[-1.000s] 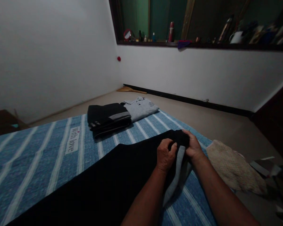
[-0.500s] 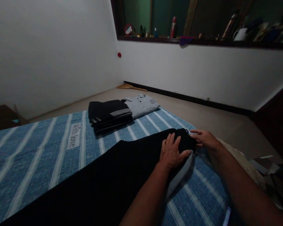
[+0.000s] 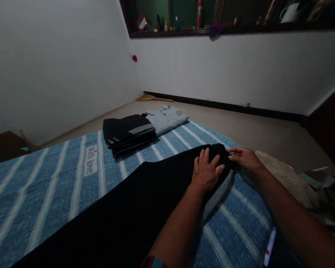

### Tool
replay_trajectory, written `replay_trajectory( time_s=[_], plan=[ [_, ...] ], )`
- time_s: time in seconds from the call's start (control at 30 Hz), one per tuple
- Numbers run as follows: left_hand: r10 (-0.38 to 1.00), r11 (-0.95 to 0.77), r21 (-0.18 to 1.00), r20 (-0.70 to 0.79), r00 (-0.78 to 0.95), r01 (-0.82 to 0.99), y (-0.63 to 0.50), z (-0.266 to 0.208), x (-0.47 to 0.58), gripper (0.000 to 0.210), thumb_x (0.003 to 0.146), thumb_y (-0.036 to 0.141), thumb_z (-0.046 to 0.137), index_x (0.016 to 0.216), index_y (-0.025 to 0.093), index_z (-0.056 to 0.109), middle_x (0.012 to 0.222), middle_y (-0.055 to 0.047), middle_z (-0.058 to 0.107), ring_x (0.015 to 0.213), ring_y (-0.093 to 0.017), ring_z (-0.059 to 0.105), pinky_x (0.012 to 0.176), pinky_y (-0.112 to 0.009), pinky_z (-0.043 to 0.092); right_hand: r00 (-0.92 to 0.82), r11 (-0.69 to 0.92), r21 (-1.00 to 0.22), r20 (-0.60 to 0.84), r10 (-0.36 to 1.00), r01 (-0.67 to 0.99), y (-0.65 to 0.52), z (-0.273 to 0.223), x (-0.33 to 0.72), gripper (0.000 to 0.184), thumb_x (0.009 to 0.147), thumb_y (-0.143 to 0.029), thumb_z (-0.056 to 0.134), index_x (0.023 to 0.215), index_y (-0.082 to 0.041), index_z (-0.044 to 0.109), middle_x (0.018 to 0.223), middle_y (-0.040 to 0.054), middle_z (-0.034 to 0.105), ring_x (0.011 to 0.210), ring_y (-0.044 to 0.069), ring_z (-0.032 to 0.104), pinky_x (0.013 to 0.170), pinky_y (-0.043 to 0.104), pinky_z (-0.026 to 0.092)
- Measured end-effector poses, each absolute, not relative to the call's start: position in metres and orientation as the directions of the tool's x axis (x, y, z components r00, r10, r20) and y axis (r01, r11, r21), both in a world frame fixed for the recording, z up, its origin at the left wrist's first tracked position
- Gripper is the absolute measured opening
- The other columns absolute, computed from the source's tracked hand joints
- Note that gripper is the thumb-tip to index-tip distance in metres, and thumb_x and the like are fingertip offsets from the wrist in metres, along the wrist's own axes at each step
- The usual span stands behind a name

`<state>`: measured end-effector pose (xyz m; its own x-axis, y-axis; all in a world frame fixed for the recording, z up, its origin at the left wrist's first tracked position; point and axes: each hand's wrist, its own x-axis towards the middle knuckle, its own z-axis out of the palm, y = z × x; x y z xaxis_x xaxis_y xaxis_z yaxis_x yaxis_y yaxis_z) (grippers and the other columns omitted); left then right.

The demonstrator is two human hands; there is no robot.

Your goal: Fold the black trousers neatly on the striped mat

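Left hand [image 3: 206, 170] lies flat on the black trousers [image 3: 145, 197], fingers spread apart, right near the waist end! And the right hand [image 3: 247, 160] is at that end's edge, thumb and fingertips close together; whether they pinch the cloth, I can't tell. The trousers stretch across the blue striped bedspread [image 3: 58, 190], folded black clothes [image 3: 128, 128] and grey polo shirt [image 3: 167, 121] beyond.

Trousers [image 3: 153, 190] on bedspread [image 3: 61, 186]; clothes stack [image 3: 128, 130] behind; shirt [image 3: 166, 121] right of stack; broom [image 3: 147, 98] on floor [image 3: 240, 126] beyond.
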<state>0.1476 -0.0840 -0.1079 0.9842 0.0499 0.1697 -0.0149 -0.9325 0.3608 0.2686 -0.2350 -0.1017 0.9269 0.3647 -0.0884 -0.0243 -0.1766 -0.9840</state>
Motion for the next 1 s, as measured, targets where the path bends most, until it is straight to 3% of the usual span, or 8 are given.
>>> replay_trajectory(
  time_s=[0.1, 0.37, 0.43, 0.53, 0.6, 0.73, 0.87, 1.0],
  plan=[
    [0.069, -0.946, 0.325, 0.171, 0.983, 0.009, -0.087, -0.107, 0.152, 0.066, 0.087, 0.064, 0.033, 0.143, 0.030, 0.028, 0.155, -0.008, 0.009, 0.141, -0.030, 0.004, 0.109, -0.054, 0.018, 0.929, -0.214, -0.976, -0.046, 0.368, 0.036, -0.237, -0.099, 0.271, 0.037, 0.047, -0.032, 0.072, 0.080, -0.017, 0.062, 0.056, -0.0023, 0.057, 0.050, 0.013, 0.051, 0.050, 0.026, 0.040],
    [0.091, -0.942, 0.326, 0.008, 0.996, 0.083, -0.088, -0.103, 0.161, 0.098, 0.068, 0.082, 0.039, 0.146, 0.027, 0.017, 0.155, -0.013, 0.011, 0.141, -0.034, 0.005, 0.109, -0.059, 0.011, 0.921, -0.406, -0.903, -0.030, 0.389, 0.142, -0.237, -0.093, 0.277, 0.024, 0.054, -0.030, 0.066, 0.075, -0.019, 0.062, 0.057, -0.0014, 0.057, 0.053, 0.015, 0.052, 0.052, 0.027, 0.040],
    [0.093, -0.940, 0.329, -0.002, 0.996, 0.089, -0.089, -0.102, 0.161, 0.100, 0.066, 0.082, 0.042, 0.146, 0.028, 0.016, 0.155, -0.013, 0.010, 0.141, -0.035, 0.005, 0.108, -0.059, 0.010, 0.929, -0.469, -0.850, 0.060, 0.365, 0.239, -0.235, -0.086, 0.272, 0.021, 0.057, -0.027, 0.065, 0.077, -0.020, 0.064, 0.063, -0.0003, 0.059, 0.061, 0.016, 0.053, 0.059, 0.029, 0.042],
    [0.094, -0.939, 0.330, -0.030, 0.995, 0.098, -0.090, -0.101, 0.162, 0.101, 0.064, 0.081, 0.047, 0.146, 0.030, 0.015, 0.155, -0.012, 0.009, 0.140, -0.036, 0.004, 0.108, -0.060, 0.008, 0.845, -0.567, -0.629, 0.346, 0.408, 0.531, -0.224, -0.071, 0.258, 0.018, 0.069, -0.026, 0.060, 0.085, -0.021, 0.066, 0.083, 0.0047, 0.064, 0.079, 0.021, 0.056, 0.074, 0.033, 0.043],
    [0.097, -0.940, 0.325, -0.034, 0.995, 0.102, -0.090, -0.101, 0.162, 0.103, 0.064, 0.080, 0.049, 0.146, 0.029, 0.015, 0.155, -0.013, 0.008, 0.140, -0.037, 0.003, 0.108, -0.060, 0.008, 0.708, -0.518, -0.483, 0.468, 0.529, 0.707, -0.210, -0.065, 0.248, 0.017, 0.077, -0.026, 0.054, 0.088, -0.020, 0.066, 0.092, 0.0067, 0.064, 0.086, 0.022, 0.057, 0.079, 0.035, 0.044],
    [0.089, -0.945, 0.313, -0.036, 0.995, 0.096, -0.090, -0.101, 0.162, 0.104, 0.066, 0.077, 0.047, 0.145, 0.016, 0.018, 0.154, -0.017, 0.011, 0.140, -0.037, 0.004, 0.109, -0.058, 0.008, 0.494, -0.276, -0.464, 0.456, 0.740, 0.842, -0.187, -0.072, 0.244, 0.020, 0.084, -0.024, 0.047, 0.089, -0.020, 0.066, 0.095, 0.0052, 0.066, 0.090, 0.019, 0.059, 0.084, 0.032, 0.045],
    [0.088, -0.946, 0.310, -0.024, 0.996, 0.091, -0.091, -0.103, 0.162, 0.107, 0.065, 0.075, 0.049, 0.145, 0.010, 0.016, 0.152, -0.018, 0.015, 0.140, -0.037, 0.004, 0.110, -0.057, 0.008, 0.392, -0.194, -0.430, 0.437, 0.810, 0.882, -0.184, -0.091, 0.254, 0.028, 0.090, -0.026, 0.040, 0.099, -0.020, 0.066, 0.104, 0.0056, 0.066, 0.100, 0.019, 0.058, 0.092, 0.035, 0.041],
    [0.105, -0.942, 0.318, -0.021, 0.994, 0.107, -0.092, -0.104, 0.163, 0.113, 0.064, 0.075, 0.050, 0.145, 0.006, 0.012, 0.152, -0.019, 0.016, 0.140, -0.036, 0.003, 0.111, -0.055, 0.007, 0.390, -0.229, -0.379, 0.434, 0.812, 0.897, -0.190, -0.106, 0.261, 0.034, 0.093, -0.031, 0.035, 0.112, -0.021, 0.062, 0.113, 0.0053, 0.064, 0.110, 0.020, 0.054, 0.098, 0.038, 0.038]
  ],
)
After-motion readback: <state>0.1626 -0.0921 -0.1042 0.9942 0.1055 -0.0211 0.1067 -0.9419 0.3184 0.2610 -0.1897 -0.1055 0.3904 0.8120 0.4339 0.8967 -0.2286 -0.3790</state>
